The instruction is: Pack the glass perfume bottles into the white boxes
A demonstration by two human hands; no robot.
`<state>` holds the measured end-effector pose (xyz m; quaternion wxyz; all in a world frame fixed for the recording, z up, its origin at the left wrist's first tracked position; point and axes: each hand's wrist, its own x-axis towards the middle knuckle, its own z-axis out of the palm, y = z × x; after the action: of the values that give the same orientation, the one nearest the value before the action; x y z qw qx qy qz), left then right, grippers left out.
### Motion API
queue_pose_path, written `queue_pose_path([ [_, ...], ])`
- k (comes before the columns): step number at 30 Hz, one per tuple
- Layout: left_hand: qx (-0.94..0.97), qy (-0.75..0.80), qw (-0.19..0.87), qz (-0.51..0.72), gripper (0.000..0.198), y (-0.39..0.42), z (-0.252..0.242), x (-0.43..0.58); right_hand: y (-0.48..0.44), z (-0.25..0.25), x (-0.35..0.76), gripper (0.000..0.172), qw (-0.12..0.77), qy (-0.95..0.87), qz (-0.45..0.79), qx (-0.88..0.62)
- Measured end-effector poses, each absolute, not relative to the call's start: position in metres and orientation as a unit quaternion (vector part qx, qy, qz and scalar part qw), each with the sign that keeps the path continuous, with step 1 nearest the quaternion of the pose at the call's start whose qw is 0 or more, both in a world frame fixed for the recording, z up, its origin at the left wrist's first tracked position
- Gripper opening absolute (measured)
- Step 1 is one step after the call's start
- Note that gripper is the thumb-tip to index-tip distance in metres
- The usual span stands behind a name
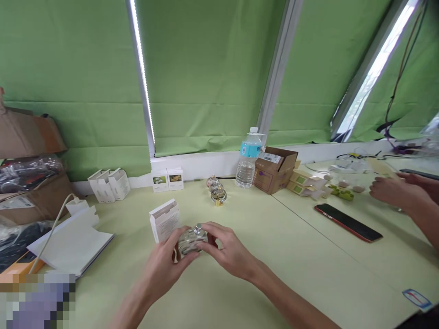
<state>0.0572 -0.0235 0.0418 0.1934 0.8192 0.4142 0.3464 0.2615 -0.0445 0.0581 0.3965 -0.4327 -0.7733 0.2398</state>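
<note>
Both my hands meet at the front middle of the table around a small, rounded, glassy item with a silver knob (192,241); its exact kind is not plain. My left hand (168,259) grips its left side between thumb and fingers. On its right side, the thumb and fingers of my right hand (228,249) are closed, with the fingertips near the knob. Just behind my left hand stands a white carton (165,221) with its top open. Farther back, several shiny round pieces with gold-coloured parts (216,194) sit in a row.
Small white boxes (109,185) and two picture cards (168,180) line the back edge. A water bottle (246,160) stands by a cardboard box (274,171). Right are a phone (346,221) and another person's hands (399,194). Left are papers (77,244) and stacked cartons (34,192).
</note>
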Motion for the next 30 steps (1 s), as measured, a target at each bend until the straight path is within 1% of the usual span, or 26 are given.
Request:
queue_pose_path([
  [2, 0.789, 0.431, 0.275, 0.341, 0.030, -0.022, 0.037, 0.062, -0.044, 0.059, 0.263, 0.034, 0.387, -0.780, 0.239, -0.430],
  [4, 0.749, 0.451, 0.324, 0.362, 0.031, -0.019, 0.032, 0.062, -0.045, 0.060, 0.267, 0.035, 0.368, -0.777, 0.230, -0.456],
  [6, 0.715, 0.461, 0.364, 0.378, 0.035, -0.016, 0.028, 0.061, -0.045, 0.059, 0.273, 0.035, 0.332, -0.769, 0.210, -0.504],
  [8, 0.699, 0.462, 0.393, 0.379, 0.035, -0.014, 0.026, 0.060, -0.044, 0.054, 0.278, 0.036, 0.277, -0.770, 0.193, -0.541],
  [9, 0.697, 0.461, 0.401, 0.376, 0.035, -0.013, 0.025, 0.060, -0.042, 0.051, 0.279, 0.033, 0.249, -0.776, 0.189, -0.548],
  [11, 0.696, 0.459, 0.409, 0.372, 0.034, -0.013, 0.023, 0.061, -0.039, 0.045, 0.280, 0.020, 0.214, -0.789, 0.181, -0.546],
  [12, 0.697, 0.457, 0.409, 0.372, 0.035, -0.013, 0.022, 0.061, -0.036, 0.044, 0.280, 0.015, 0.217, -0.791, 0.177, -0.544],
  [14, 0.704, 0.451, 0.407, 0.369, 0.035, -0.014, 0.019, 0.063, -0.033, 0.046, 0.280, 0.011, 0.273, -0.776, 0.169, -0.542],
  [18, 0.728, 0.448, 0.394, 0.339, 0.032, -0.018, 0.015, 0.067, -0.035, 0.064, 0.280, 0.019, 0.470, -0.699, 0.170, -0.511],
  [20, 0.740, 0.450, 0.383, 0.321, 0.029, -0.020, 0.015, 0.068, -0.038, 0.071, 0.279, 0.022, 0.524, -0.680, 0.163, -0.486],
  [22, 0.751, 0.451, 0.371, 0.309, 0.026, -0.023, 0.015, 0.070, -0.042, 0.072, 0.276, 0.022, 0.533, -0.687, 0.151, -0.471],
  [24, 0.756, 0.451, 0.365, 0.302, 0.025, -0.025, 0.015, 0.072, -0.044, 0.067, 0.271, 0.023, 0.498, -0.720, 0.151, -0.459],
  [27, 0.753, 0.450, 0.375, 0.299, 0.024, -0.027, 0.015, 0.074, -0.045, 0.056, 0.263, 0.030, 0.438, -0.766, 0.148, -0.446],
  [30, 0.740, 0.447, 0.397, 0.308, 0.023, -0.025, 0.014, 0.074, -0.046, 0.052, 0.260, 0.034, 0.444, -0.770, 0.133, -0.439],
])
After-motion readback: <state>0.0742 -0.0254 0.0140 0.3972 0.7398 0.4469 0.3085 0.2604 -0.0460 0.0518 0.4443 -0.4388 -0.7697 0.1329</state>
